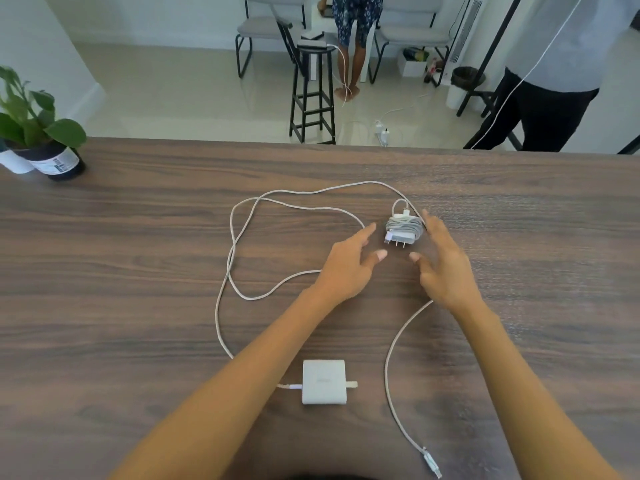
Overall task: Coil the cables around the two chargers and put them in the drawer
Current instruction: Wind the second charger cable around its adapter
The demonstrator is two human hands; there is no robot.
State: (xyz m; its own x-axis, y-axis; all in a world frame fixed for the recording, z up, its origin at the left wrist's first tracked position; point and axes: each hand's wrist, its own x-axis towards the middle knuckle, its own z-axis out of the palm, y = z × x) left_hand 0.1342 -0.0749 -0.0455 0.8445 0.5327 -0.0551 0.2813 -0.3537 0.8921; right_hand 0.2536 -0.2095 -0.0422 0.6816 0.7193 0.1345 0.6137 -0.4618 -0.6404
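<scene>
A small white charger (403, 229) with its cable wound around it lies on the wooden table (104, 306), prongs toward me. My left hand (349, 268) hovers just left of it with fingers spread, holding nothing. My right hand (445, 265) is just right of it, fingers apart, one fingertip near the coil. A larger white square charger (323, 382) lies near the front edge between my forearms. Its long white cable (235, 237) sprawls in loose loops across the table, and the plug end (432, 462) lies at the front right. No drawer is in view.
A potted plant (41, 133) stands at the table's far left corner. Beyond the far edge are a black stool (313, 95), chairs, a power strip on the floor (382, 131), and two standing people.
</scene>
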